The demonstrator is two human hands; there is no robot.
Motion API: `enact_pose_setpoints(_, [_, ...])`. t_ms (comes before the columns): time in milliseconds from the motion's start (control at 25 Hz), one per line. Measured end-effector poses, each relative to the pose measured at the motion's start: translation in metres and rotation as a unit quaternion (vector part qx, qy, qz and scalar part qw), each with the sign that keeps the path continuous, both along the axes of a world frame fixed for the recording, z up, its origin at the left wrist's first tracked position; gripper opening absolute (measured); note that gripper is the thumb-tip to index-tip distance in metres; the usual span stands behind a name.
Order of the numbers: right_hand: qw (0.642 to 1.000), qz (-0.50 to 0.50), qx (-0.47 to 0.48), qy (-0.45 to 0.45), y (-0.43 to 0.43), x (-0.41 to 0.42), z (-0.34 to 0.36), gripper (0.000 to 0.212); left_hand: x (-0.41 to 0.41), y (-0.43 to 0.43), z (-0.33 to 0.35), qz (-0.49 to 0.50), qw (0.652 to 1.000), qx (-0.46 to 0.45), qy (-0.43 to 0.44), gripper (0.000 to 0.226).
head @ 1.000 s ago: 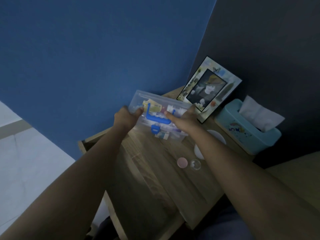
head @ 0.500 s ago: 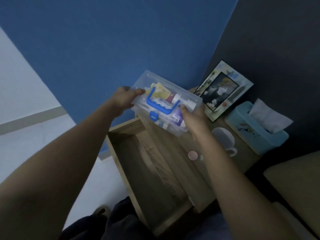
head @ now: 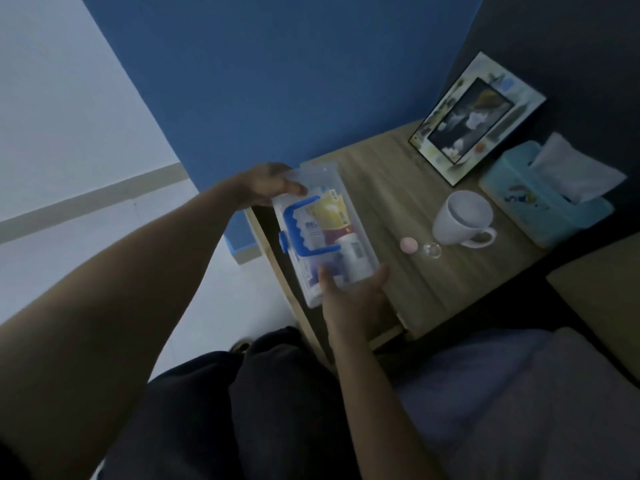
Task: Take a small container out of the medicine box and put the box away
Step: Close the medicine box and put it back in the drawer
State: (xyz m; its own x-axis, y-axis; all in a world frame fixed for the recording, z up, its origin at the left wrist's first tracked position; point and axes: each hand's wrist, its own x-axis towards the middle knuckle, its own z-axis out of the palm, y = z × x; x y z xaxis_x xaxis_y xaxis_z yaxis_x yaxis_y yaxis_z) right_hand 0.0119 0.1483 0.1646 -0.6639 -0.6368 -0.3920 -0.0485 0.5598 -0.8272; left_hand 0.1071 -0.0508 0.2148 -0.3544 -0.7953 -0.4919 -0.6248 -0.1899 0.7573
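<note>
The medicine box (head: 349, 216) is clear plastic with a blue handle and latch, its lid shut, packets and bottles showing through. Both my hands hold it lengthwise over the open wooden drawer (head: 268, 251) left of the nightstand top. My left hand (head: 266, 185) grips its far end, my right hand (head: 353, 296) its near end with the thumb on the lid. A small clear container (head: 432, 251) and its pink cap (head: 409, 244) lie apart on the nightstand (head: 388, 188), right of the box.
On the nightstand stand a white mug (head: 462, 218), a framed picture (head: 474, 117) leaning on the dark wall, and a teal tissue box (head: 547, 202). A blue wall rises behind. My dark-trousered legs (head: 263, 403) are below, bedding (head: 519, 393) at the right.
The box has come down from in front of the wall and turned lengthwise, now low over the open drawer. My view has swung left and down; the mug now shows fully.
</note>
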Motion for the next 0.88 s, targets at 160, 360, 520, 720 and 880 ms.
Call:
enact_pose_setpoints(160, [1.000, -0.003, 0.013, 0.020, 0.000, 0.004, -0.028, 0.104, -0.002, -0.007, -0.028, -0.056, 0.990, -0.049, -0.123, 0.045])
enact_pose_setpoints(360, [1.000, -0.010, -0.022, -0.015, -0.003, 0.016, -0.061, 0.105, 0.011, -0.022, -0.057, -0.124, 0.967, -0.043, -0.218, 0.053])
enact_pose_setpoints(520, [1.000, -0.019, 0.001, -0.014, -0.009, 0.010, -0.086, 0.106, -0.001, -0.026, -0.075, -0.149, 0.965, -0.049, -0.208, 0.058])
enact_pose_setpoints(720, [0.997, -0.067, 0.048, -0.014, -0.019, 0.013, -0.117, 0.109, -0.011, -0.026, -0.098, -0.150, 0.969, -0.020, -0.195, 0.055])
enact_pose_setpoints(880, [0.994, -0.082, 0.066, -0.038, -0.025, 0.016, -0.135, 0.107, -0.015, -0.024, -0.107, -0.155, 0.967, -0.015, -0.200, 0.049])
